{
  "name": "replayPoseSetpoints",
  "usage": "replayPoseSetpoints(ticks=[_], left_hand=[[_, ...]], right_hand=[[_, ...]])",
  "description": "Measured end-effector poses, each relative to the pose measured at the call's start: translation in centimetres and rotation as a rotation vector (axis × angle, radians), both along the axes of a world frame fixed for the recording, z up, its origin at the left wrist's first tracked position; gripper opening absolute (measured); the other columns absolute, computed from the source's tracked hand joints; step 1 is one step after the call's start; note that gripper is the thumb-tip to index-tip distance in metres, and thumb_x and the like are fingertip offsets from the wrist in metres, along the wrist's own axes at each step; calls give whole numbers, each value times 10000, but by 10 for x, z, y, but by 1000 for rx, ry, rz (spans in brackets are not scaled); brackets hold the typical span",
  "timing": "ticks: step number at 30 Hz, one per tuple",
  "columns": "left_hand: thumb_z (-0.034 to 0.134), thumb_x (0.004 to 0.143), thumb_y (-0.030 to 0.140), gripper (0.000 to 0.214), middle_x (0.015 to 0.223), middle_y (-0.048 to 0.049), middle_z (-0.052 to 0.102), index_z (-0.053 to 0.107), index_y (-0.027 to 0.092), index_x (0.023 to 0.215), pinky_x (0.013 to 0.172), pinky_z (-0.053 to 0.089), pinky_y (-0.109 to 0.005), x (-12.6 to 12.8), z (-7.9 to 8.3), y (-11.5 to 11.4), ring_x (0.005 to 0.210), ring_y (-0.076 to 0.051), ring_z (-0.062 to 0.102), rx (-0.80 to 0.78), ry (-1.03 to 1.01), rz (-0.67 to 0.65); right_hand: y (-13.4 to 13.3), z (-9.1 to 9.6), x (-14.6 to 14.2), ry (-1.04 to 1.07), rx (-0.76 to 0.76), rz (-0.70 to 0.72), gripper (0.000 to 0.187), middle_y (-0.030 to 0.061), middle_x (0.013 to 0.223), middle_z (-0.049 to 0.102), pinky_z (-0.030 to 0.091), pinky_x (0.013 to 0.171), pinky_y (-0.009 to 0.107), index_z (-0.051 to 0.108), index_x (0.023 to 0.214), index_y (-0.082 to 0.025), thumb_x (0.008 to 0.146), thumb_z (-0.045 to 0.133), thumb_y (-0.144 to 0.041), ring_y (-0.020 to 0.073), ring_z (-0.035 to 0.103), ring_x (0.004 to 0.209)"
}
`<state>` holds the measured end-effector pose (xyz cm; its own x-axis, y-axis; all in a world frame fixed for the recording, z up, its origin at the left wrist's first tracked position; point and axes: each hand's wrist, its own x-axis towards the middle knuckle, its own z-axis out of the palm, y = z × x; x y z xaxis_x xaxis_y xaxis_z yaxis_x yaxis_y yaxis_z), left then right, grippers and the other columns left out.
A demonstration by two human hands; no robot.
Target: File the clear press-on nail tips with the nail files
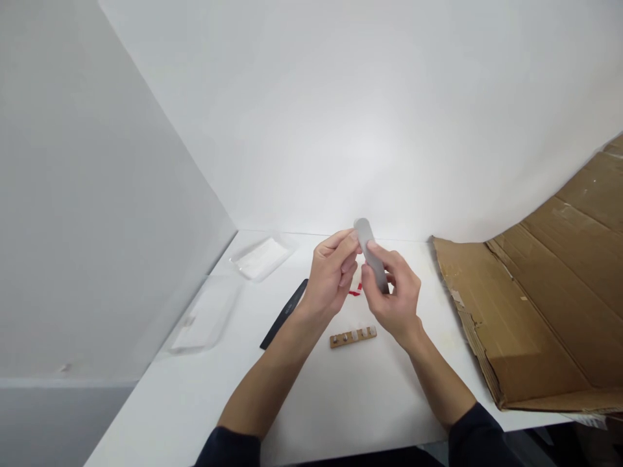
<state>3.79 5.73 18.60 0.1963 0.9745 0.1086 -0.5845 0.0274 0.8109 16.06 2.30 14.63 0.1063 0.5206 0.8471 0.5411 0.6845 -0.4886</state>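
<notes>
My right hand [393,288] grips a grey flat strip with a rounded end, which looks like a nail file [370,250], and holds it slanted above the table. Beside its upper end, my left hand [333,266] is closed in a pinch at the strip's edge. Whatever sits between the left fingertips is hidden. Below the hands lies a small brown strip [354,341] bearing a row of several small pale and silvery pieces like nail tips. A thin red-marked item [355,292] shows partly behind my hands.
A dark, slightly curved file [285,314] lies left of my left forearm. Two clear plastic packets [207,321] with white contents rest at the table's left side. Creased brown cardboard [535,311] covers the right side. White walls [311,130] rise behind and left of the table.
</notes>
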Motion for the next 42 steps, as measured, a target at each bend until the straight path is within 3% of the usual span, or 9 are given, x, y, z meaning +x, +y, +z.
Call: replayPoseSetpoints(ticks=[3, 8, 11, 16, 20, 28, 32, 35, 42], left_hand=[[931, 729, 427, 373, 637, 78, 470, 698, 138, 750, 329, 186, -130, 1, 0, 0, 429, 15, 229, -13, -17, 27], [931, 741, 442, 416, 556, 98, 396, 648, 143, 679, 330, 202, -124, 0, -1, 0, 408, 11, 218, -33, -13, -44], [938, 729, 423, 375, 656, 73, 502, 698, 135, 755, 328, 195, -123, -1, -1, -1, 424, 22, 238, -26, -22, -17], [916, 753, 461, 429, 555, 95, 390, 631, 154, 662, 328, 184, -149, 0, 1, -3, 402, 5, 211, -8, 12, -51], [925, 740, 469, 376, 661, 63, 497, 726, 151, 755, 337, 161, -175, 2, -1, -5, 426, 9, 238, 35, 42, 73], [895, 783, 472, 322, 674, 47, 506, 764, 178, 764, 392, 188, -225, 10, -9, -7, 455, -20, 277, 79, 84, 182], [895, 778, 474, 384, 630, 57, 441, 698, 164, 666, 422, 207, -223, 12, -10, -8, 480, -30, 266, 71, 70, 138], [907, 759, 484, 359, 637, 65, 424, 746, 164, 750, 427, 178, -221, 12, -8, -9, 485, -26, 244, 54, 77, 158], [930, 710, 504, 409, 588, 89, 323, 713, 158, 732, 433, 158, -214, 11, -4, -10, 487, -32, 211, -2, 52, 73]], right_hand=[[1, 0, 0, 42, -20, -80, 312, -21, 825, 651, 448, 464, 240, 663, 1298, -250, 1004, 596, -169, 104, 516, 575], [0, 0, 1, 11, 2, -30, 326, -45, 764, 601, 453, 464, 244, 650, 1313, -261, 1001, 604, -179, 106, 489, 554], [0, 0, 2, 46, -6, -94, 314, -35, 791, 614, 428, 437, 235, 651, 1300, -261, 1004, 591, -177, 104, 504, 555], [1, 1, 2, 18, 32, -48, 328, -54, 744, 576, 452, 459, 246, 654, 1309, -268, 997, 605, -177, 107, 487, 541], [-1, 2, -1, 134, -24, -85, 329, -47, 795, 602, 413, 446, 226, 660, 1294, -261, 985, 627, -151, 94, 489, 556], [-5, -2, -9, 206, -50, 6, 327, -79, 755, 552, 484, 489, 225, 626, 1263, -261, 962, 623, -133, 86, 518, 541], [-1, 0, -7, 164, 6, 31, 336, -67, 780, 602, 494, 516, 234, 624, 1243, -258, 933, 627, -129, 81, 500, 538], [0, -1, -5, 204, -23, -22, 313, -99, 694, 490, 440, 499, 220, 626, 1216, -266, 938, 622, -124, 82, 438, 524], [2, -3, -4, 184, 0, -37, 301, -85, 713, 513, 463, 498, 237, 615, 1220, -268, 940, 626, -158, 92, 470, 527]])
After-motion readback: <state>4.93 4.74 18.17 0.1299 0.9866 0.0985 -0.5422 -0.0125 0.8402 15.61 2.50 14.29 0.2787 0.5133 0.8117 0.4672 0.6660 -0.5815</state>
